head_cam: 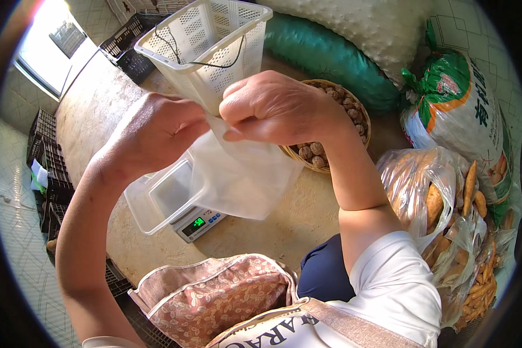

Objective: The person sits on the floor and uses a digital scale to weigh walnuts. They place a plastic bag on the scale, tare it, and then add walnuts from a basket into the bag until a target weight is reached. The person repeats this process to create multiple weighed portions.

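My left hand [156, 130] and my right hand [278, 108] are raised side by side, each pinching the upper edge of a thin translucent plastic bag [248, 178]. The bag hangs between them and looks slightly blurred. Below it, a digital scale [198, 224] with a lit green display stands on the floor. A shallow clear plastic tray [150, 224] rests on the scale, partly behind the bag and my left hand. Behind my right hand and forearm is a round wicker basket [367, 126] of walnuts [317, 148], partly hidden.
A tall white perforated crate [243, 56] stands ahead, with a black crate [135, 61] behind it. Green [330, 61] and white sacks [465, 117] lie at the back and right. Plastic bags of orange-brown roots [435, 204] are at right. Black crates [54, 161] line the left side.
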Motion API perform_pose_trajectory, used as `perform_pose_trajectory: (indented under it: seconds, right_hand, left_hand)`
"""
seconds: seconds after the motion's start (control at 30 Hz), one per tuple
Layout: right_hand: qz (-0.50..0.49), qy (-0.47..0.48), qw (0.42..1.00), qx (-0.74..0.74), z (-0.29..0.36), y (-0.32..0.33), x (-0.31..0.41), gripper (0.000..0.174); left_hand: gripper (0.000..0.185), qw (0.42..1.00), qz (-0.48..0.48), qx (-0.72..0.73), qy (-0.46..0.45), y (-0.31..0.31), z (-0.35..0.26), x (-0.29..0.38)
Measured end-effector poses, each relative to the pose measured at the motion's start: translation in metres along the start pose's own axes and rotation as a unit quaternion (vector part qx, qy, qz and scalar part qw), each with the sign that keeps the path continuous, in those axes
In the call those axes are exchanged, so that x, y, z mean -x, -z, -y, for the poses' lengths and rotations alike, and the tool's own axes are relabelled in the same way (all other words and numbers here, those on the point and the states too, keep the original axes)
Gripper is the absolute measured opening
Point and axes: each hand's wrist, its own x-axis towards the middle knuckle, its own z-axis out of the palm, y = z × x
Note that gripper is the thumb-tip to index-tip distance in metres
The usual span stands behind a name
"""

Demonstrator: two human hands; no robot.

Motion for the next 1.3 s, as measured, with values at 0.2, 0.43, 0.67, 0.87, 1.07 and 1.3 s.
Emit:
perform_pose_trajectory:
  seconds: [0.2, 0.43, 0.67, 0.87, 1.07, 1.3]
  right_hand:
    - [-0.045, 0.044, 0.992, 0.11, -0.002, -0.009, -0.003, 0.016]
    - [-0.073, 0.066, 0.979, 0.18, -0.017, -0.033, -0.005, 0.009]
    - [-0.01, 0.04, 0.982, 0.184, -0.03, -0.051, -0.007, 0.007]
    - [0.042, 0.043, 0.978, 0.199, -0.029, -0.07, -0.011, 0.005]
    - [-0.126, 0.102, 0.962, 0.22, -0.021, -0.088, -0.019, 0.017]
    - [0.058, -0.001, 0.983, 0.171, -0.015, -0.092, -0.01, 0.04]
  left_hand:
    - [0.024, 0.931, 0.076, 0.311, 0.176, -0.012, 0.008, 0.015]
    - [0.034, 0.939, 0.023, 0.288, 0.187, -0.059, 0.017, 0.011]
    - [0.018, 0.846, -0.072, 0.469, 0.241, -0.09, 0.024, 0.015]
    - [0.017, 0.928, -0.069, 0.315, 0.188, -0.128, 0.04, 0.019]
    - [0.019, 0.75, -0.125, 0.573, 0.307, -0.138, 0.062, 0.015]
    - [0.024, 0.702, -0.19, 0.593, 0.346, -0.139, 0.069, 0.014]
